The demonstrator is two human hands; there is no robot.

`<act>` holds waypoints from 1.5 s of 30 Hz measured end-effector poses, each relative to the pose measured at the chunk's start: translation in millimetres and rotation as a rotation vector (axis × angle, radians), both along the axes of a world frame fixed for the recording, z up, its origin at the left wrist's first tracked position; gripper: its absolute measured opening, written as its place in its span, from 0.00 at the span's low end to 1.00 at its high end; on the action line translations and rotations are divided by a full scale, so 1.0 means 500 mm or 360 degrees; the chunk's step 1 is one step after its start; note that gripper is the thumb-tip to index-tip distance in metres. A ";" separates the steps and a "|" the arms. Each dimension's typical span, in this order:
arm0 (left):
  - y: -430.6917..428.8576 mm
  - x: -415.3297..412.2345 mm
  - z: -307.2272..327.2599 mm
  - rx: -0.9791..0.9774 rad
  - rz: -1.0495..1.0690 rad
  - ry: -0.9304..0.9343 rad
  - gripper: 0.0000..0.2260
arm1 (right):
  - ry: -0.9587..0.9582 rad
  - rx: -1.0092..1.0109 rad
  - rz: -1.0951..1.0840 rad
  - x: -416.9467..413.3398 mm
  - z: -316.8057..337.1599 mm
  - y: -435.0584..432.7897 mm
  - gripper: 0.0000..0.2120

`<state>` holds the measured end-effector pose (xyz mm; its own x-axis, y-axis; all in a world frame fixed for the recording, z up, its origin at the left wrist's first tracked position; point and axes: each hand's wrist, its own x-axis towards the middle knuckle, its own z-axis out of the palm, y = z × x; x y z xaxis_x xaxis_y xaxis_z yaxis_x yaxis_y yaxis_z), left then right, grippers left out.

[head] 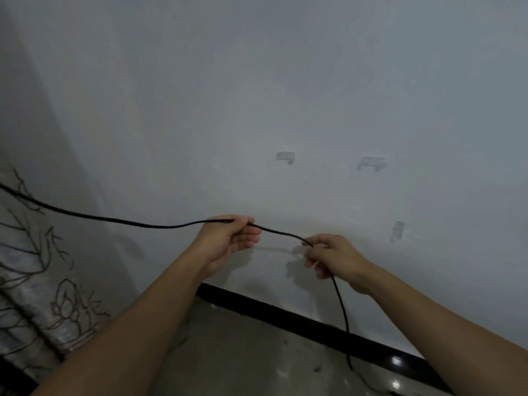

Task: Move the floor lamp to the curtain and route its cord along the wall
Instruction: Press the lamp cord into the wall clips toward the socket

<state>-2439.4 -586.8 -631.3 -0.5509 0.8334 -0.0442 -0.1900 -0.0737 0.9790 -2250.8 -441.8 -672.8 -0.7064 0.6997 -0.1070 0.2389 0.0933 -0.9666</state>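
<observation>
A thin black cord [114, 220] runs in from the left edge, across the front of the pale wall [257, 81]. My left hand [228, 238] pinches it between thumb and fingers. A short stretch sags to my right hand [331, 257], which grips it too. From there the cord drops to the floor [257, 352] and leaves at the bottom edge. The curtain [34, 281], pale with a dark branch and flower pattern, hangs at the lower left. The lamp itself is out of view.
Three clear stick-on clips sit on the wall: one [285, 157] above my hands, one [371, 163] to its right, one [397, 230] lower right. A glossy black skirting [285, 312] runs along the wall's foot above a shiny tiled floor.
</observation>
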 end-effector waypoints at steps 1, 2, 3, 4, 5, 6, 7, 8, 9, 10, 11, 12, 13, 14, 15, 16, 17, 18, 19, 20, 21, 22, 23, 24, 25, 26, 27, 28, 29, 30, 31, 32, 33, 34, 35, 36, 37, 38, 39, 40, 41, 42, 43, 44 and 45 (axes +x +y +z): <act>0.009 0.008 0.004 0.0004 0.0008 0.0057 0.07 | 0.0100 0.0056 -0.0047 -0.011 0.020 -0.009 0.03; 0.017 0.012 0.009 0.0023 0.0044 0.0098 0.06 | 0.0174 0.0137 -0.0104 -0.020 0.038 -0.017 0.02; 0.023 0.014 0.015 0.0056 0.0101 0.0113 0.05 | 0.0213 0.0261 -0.0174 -0.025 0.053 -0.022 0.04; 0.027 0.012 0.021 0.0102 0.0171 0.0103 0.04 | 0.0212 0.0415 -0.0243 -0.028 0.066 -0.023 0.07; 0.030 0.007 0.027 0.0155 0.0243 0.0078 0.04 | 0.0182 0.0584 -0.0304 -0.029 0.080 -0.022 0.08; 0.033 0.003 0.034 0.0208 0.0306 0.0049 0.04 | 0.0137 0.0745 -0.0355 -0.030 0.094 -0.018 0.08; 0.036 -0.001 0.039 0.0257 0.0355 0.0017 0.04 | 0.0100 0.0891 -0.0399 -0.031 0.109 -0.012 0.08; 0.040 -0.003 0.044 0.0305 0.0389 -0.0018 0.04 | 0.0072 0.1032 -0.0441 -0.033 0.126 -0.003 0.08; 0.046 -0.003 0.050 0.0351 0.0413 -0.0056 0.04 | 0.0052 0.1167 -0.0479 -0.038 0.146 0.006 0.08; 0.052 -0.002 0.056 0.0393 0.0432 -0.0094 0.03 | 0.0041 0.1293 -0.0515 -0.044 0.168 0.013 0.08; 0.059 0.000 0.063 0.0430 0.0446 -0.0123 0.03 | 0.0041 0.1396 -0.0547 -0.052 0.190 0.020 0.07; 0.067 0.002 0.069 0.0463 0.0458 -0.0148 0.03 | 0.0049 0.1475 -0.0578 -0.060 0.212 0.026 0.06; 0.074 0.003 0.074 0.0493 0.0469 -0.0171 0.03 | 0.0053 0.1541 -0.0609 -0.069 0.231 0.033 0.06; 0.081 0.004 0.079 0.0522 0.0478 -0.0195 0.03 | 0.0053 0.1599 -0.0638 -0.078 0.247 0.039 0.05; 0.087 0.004 0.083 0.0547 0.0486 -0.0224 0.03 | 0.0049 0.1647 -0.0661 -0.086 0.260 0.044 0.05; 0.092 0.004 0.085 0.0568 0.0493 -0.0254 0.03 | 0.0046 0.1679 -0.0675 -0.095 0.271 0.048 0.05; 0.097 0.003 0.087 0.0584 0.0503 -0.0284 0.03 | 0.0048 0.1700 -0.0681 -0.103 0.280 0.051 0.05; 0.101 0.001 0.088 0.0596 0.0512 -0.0309 0.03 | 0.0053 0.1714 -0.0684 -0.111 0.286 0.053 0.05; 0.104 -0.002 0.089 0.0606 0.0517 -0.0328 0.03 | 0.0052 0.1728 -0.0689 -0.118 0.290 0.055 0.05; 0.106 -0.005 0.090 0.0612 0.0518 -0.0339 0.03 | 0.0044 0.1740 -0.0697 -0.123 0.292 0.057 0.06; 0.107 -0.008 0.089 0.0613 0.0518 -0.0345 0.03 | 0.0029 0.1755 -0.0704 -0.126 0.291 0.057 0.06; 0.107 -0.011 0.087 0.0609 0.0517 -0.0349 0.03 | 0.0007 0.1771 -0.0705 -0.127 0.288 0.058 0.06; 0.107 -0.014 0.085 0.0603 0.0516 -0.0353 0.03 | -0.0023 0.1790 -0.0695 -0.127 0.283 0.058 0.06; 0.107 -0.016 0.082 0.0595 0.0515 -0.0355 0.03 | -0.0060 0.1807 -0.0677 -0.126 0.275 0.057 0.07; 0.108 -0.018 0.079 0.0584 0.0517 -0.0352 0.03 | -0.0096 0.1818 -0.0659 -0.123 0.264 0.057 0.07; 0.108 -0.019 0.077 0.0573 0.0521 -0.0343 0.03 | -0.0116 0.1817 -0.0648 -0.121 0.254 0.056 0.08; 0.108 -0.019 0.076 0.0561 0.0524 -0.0328 0.03 | -0.0112 0.1802 -0.0645 -0.118 0.242 0.056 0.08; 0.108 -0.019 0.075 0.0553 0.0523 -0.0309 0.03 | -0.0090 0.1775 -0.0646 -0.117 0.232 0.056 0.09; 0.107 -0.018 0.074 0.0549 0.0521 -0.0287 0.04 | -0.0058 0.1736 -0.0647 -0.115 0.223 0.055 0.09; 0.105 -0.018 0.073 0.0546 0.0517 -0.0265 0.04 | -0.0017 0.1679 -0.0642 -0.114 0.215 0.053 0.09; 0.103 -0.017 0.073 0.0542 0.0513 -0.0241 0.04 | 0.0041 0.1599 -0.0626 -0.113 0.207 0.049 0.09; 0.101 -0.017 0.074 0.0539 0.0508 -0.0220 0.04 | 0.0113 0.1494 -0.0603 -0.109 0.198 0.045 0.08; 0.100 -0.017 0.075 0.0536 0.0507 -0.0203 0.04 | 0.0188 0.1366 -0.0581 -0.103 0.188 0.039 0.07; 0.099 -0.016 0.076 0.0531 0.0509 -0.0191 0.04 | 0.0255 0.1215 -0.0558 -0.093 0.174 0.034 0.06; 0.099 -0.015 0.076 0.0523 0.0509 -0.0181 0.03 | 0.0314 0.1057 -0.0534 -0.079 0.155 0.028 0.05; 0.101 -0.013 0.076 0.0510 0.0500 -0.0172 0.03 | 0.0363 0.0907 -0.0511 -0.062 0.132 0.022 0.05; 0.103 -0.008 0.073 0.0495 0.0483 -0.0162 0.02 | 0.0397 0.0768 -0.0494 -0.042 0.106 0.015 0.05; 0.107 -0.002 0.069 0.0474 0.0466 -0.0145 0.03 | 0.0414 0.0637 -0.0486 -0.020 0.081 0.009 0.06; 0.113 0.007 0.064 0.0446 0.0455 -0.0116 0.05 | 0.0421 0.0523 -0.0485 0.003 0.059 0.005 0.07; 0.120 0.017 0.058 0.0406 0.0449 -0.0067 0.07 | 0.0422 0.0438 -0.0488 0.026 0.042 0.004 0.07; 0.128 0.030 0.053 0.0359 0.0445 0.0009 0.08 | 0.0422 0.0393 -0.0495 0.048 0.029 0.006 0.08; 0.135 0.043 0.051 0.0320 0.0433 0.0091 0.07 | 0.0421 0.0388 -0.0507 0.069 0.023 0.010 0.09; 0.143 0.058 0.050 0.0296 0.0411 0.0167 0.07 | 0.0428 0.0410 -0.0527 0.087 0.022 0.015 0.10; 0.150 0.075 0.052 0.0291 0.0382 0.0229 0.06 | 0.0447 0.0442 -0.0551 0.103 0.025 0.021 0.10; 0.157 0.091 0.055 0.0300 0.0354 0.0295 0.05 | 0.0472 0.0475 -0.0576 0.117 0.031 0.026 0.10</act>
<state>-2393.9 -508.3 -603.8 -0.7043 0.6760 0.2168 0.0306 -0.2762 0.9606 -2192.3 -428.7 -657.4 -0.3851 0.8728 0.2999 0.0280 0.3358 -0.9415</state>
